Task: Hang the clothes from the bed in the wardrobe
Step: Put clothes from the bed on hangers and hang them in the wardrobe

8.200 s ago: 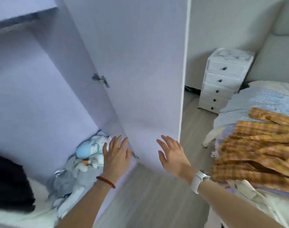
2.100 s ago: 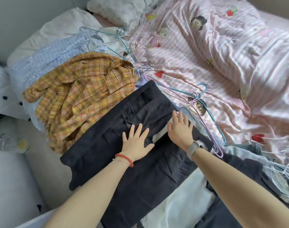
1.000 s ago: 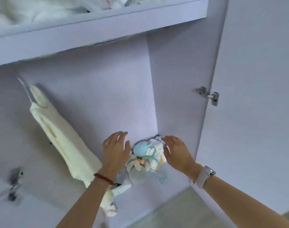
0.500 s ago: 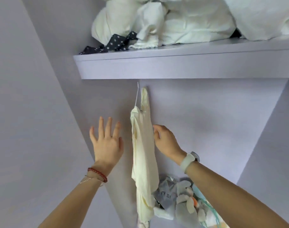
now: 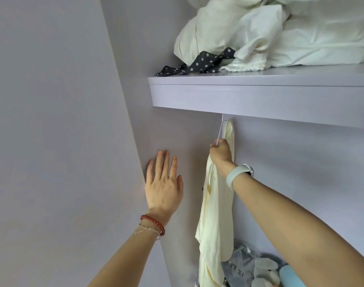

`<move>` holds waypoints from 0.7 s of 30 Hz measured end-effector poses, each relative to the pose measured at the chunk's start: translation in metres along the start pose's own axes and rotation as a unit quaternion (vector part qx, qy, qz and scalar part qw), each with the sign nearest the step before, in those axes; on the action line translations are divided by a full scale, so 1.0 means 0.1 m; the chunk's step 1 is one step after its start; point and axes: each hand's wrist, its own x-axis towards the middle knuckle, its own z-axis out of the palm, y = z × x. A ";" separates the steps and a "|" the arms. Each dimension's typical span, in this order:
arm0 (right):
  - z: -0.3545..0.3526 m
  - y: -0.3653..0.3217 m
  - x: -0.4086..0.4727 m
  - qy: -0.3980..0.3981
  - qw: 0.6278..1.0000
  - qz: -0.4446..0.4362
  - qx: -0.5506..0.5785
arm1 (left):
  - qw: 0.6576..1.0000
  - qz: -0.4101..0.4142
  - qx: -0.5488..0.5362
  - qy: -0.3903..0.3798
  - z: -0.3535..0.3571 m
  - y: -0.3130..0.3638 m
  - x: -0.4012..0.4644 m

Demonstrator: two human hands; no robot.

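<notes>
A cream garment hangs inside the lilac wardrobe on a thin white wire hanger, whose hook goes up behind the shelf. The rail is hidden by that shelf. My right hand grips the hanger's neck at the top of the garment. Straight-fingered, my left hand is held up in front of the wardrobe's back wall to the left of the garment, holding nothing. The bed and its clothes are out of view.
White bedding and a black polka-dot cloth are piled on the shelf above. The wardrobe's left side wall stands close by my left hand. Soft toys and a grey bag lie at the wardrobe's bottom right.
My right hand has moved from the garment's side up to the hanger's neck and closed on it. The view has tilted up. My left hand stays open beside the garment.
</notes>
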 end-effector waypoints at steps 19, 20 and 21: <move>-1.08 0.99 -0.91 0.042 0.960 -0.213 -0.179 | 0.973 0.023 -0.228 -0.038 0.12 0.42 -0.06; -1.21 1.08 -1.03 0.035 0.950 -0.219 -0.219 | 0.963 0.027 -0.260 -0.066 0.15 0.49 -0.07; -1.35 1.16 -1.17 0.033 0.939 -0.225 -0.258 | 0.955 0.033 -0.282 -0.089 0.18 0.57 -0.08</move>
